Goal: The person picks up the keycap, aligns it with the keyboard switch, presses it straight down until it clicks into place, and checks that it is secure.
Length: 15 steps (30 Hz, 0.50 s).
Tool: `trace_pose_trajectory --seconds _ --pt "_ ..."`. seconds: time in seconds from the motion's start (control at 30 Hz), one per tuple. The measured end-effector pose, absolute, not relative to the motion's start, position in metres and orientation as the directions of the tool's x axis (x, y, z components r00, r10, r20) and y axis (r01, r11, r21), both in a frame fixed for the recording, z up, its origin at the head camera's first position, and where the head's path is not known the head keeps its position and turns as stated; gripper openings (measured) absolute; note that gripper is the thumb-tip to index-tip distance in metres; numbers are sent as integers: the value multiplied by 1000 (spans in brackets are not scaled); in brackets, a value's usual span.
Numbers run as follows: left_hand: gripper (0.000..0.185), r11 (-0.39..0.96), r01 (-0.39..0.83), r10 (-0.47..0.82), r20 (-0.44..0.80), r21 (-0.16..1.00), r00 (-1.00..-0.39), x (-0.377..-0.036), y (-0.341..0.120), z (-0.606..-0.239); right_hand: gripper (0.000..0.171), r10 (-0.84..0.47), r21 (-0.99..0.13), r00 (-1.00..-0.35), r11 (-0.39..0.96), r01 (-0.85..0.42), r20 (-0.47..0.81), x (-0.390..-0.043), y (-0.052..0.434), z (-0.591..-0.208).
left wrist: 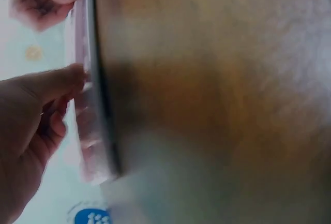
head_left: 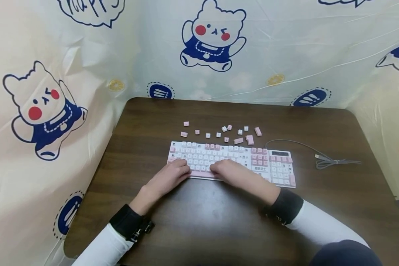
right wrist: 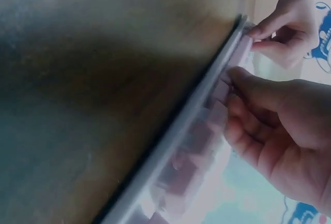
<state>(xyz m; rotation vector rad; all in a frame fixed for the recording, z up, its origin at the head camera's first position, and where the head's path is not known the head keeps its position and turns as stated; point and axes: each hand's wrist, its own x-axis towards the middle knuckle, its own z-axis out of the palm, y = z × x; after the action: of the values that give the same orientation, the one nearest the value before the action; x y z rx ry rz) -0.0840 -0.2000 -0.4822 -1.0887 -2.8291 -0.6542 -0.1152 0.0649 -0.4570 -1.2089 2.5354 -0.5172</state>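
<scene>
A hard pull could send the long bottom-row keycap (right wrist: 235, 61) flying toward the loose keycaps (head_left: 224, 133) at 12 o'clock, or lift the pink-and-white keyboard (head_left: 272, 166) at table centre; left hand (head_left: 171, 173) and right hand (head_left: 227, 170) both pinch that cap

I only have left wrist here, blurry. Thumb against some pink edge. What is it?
Observer: A pink and white keyboard on a brown table; the left hand rests on its near left part.
Operator: Second hand at the top of my frame?
Observer: The right hand, on the near edge of the keyboard, by the middle bottom row.
Operator: Anything loose around?
Observer: Yes, loose keycaps scattered on the table just behind the keyboard, pink and white.
Operator: Plugged in?
Observer: No, the grey cable lies coiled to the right with its plug free on the table.
</scene>
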Motion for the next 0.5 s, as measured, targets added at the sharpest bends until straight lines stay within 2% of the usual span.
trace_pose_trajectory --seconds 0.2,0.5 --pt "7 675 630 617 175 385 -768 -81 -201 -485 21 -795 -433 -588 586 -685 -146 -120 58 -456" --pt "4 683 598 596 153 420 -788 -83 -202 -487 19 -769 -388 -620 625 -677 -156 -116 57 -455"
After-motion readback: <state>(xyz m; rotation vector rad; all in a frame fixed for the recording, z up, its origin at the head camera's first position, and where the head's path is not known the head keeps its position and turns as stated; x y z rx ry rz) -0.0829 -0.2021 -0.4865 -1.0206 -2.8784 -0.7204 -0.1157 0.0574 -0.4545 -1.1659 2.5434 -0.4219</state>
